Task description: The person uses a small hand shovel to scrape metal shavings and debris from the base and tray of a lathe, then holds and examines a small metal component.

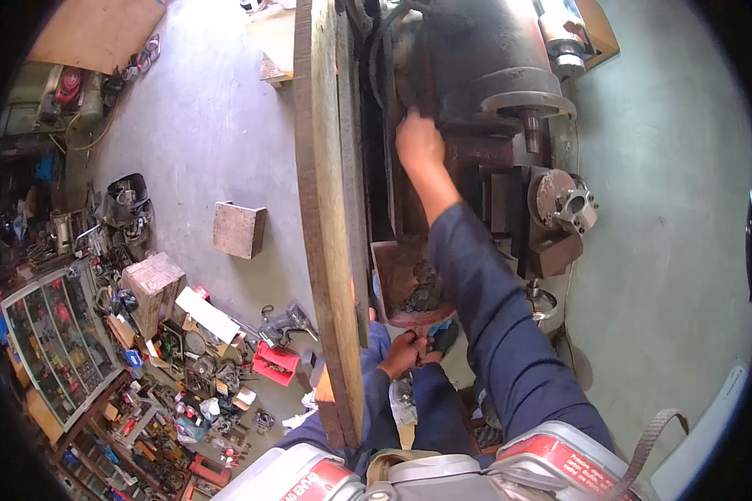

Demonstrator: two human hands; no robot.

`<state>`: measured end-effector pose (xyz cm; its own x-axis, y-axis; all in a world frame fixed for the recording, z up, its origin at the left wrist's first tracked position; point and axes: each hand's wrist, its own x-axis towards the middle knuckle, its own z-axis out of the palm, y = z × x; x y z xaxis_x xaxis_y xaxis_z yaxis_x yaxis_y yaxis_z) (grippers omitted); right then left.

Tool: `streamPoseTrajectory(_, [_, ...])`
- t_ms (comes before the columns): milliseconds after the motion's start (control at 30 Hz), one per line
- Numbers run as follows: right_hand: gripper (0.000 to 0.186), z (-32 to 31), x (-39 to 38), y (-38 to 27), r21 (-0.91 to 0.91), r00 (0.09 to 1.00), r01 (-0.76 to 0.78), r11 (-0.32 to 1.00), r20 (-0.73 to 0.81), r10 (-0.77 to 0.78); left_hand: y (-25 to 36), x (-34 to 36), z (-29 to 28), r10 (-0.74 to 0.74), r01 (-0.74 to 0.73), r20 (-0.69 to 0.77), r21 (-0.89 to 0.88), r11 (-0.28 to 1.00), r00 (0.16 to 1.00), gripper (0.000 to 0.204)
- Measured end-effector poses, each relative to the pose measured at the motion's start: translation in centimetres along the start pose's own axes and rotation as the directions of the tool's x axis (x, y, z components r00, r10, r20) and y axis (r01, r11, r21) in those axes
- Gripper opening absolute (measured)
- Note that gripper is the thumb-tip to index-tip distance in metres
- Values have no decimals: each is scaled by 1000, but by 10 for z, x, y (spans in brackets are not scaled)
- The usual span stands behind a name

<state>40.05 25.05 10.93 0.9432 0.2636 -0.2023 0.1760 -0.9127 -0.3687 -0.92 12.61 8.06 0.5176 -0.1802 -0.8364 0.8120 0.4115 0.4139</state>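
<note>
My right hand [419, 142] reaches up into the dark body of a large machine [476, 50], its fingers curled against a dark part that I cannot make out. A ribbed end fitting with a shaft [528, 100] is to its right. My left hand [403, 355] is low, beneath a rusty red tray [409, 305] holding dark scraps, its fingers closed on something I cannot make out. A round metal fixture with bolted block [557, 200] sits at the machine's right. A long weathered timber [317, 209] runs upright in the picture, just left of both hands.
A small wooden block [236, 230] lies on the grey floor [184, 125]. At the left are a glass-fronted cabinet [63, 342], a red bin [274, 363] and cluttered tools and parts. A board [109, 29] is at top left, and a pale grey surface [635, 209] at right.
</note>
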Motion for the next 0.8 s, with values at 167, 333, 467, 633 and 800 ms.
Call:
streamPoseTrajectory(167, [28, -15, 92, -25, -2, 1000, -18, 1000, 10, 18, 7, -7, 2, -24, 27, 27, -135, 990, 999, 23])
streamPoseTrajectory(333, [28, -30, 135, -51, 22, 995, -73, 997, 75, 71, -12, 7, -8, -96, 101, 70, -70, 992, 993, 24])
streamPoseTrajectory(467, [29, -23, 155, -47, 77, 998, -46, 996, 36, 44, -8, 5, -5, -73, 82, 75, -116, 990, 995, 25])
streamPoseTrajectory(633, [37, 2, 168, -39, 225, 993, 17, 974, -116, 9, -35, 17, -8, -10, 12, 109, -22, 1000, 994, 26])
streamPoseTrajectory(800, [42, 19, 133, -33, 292, 967, 81, 953, -254, -4, -21, 11, -5, -35, 48, 75, -174, 984, 997, 25])
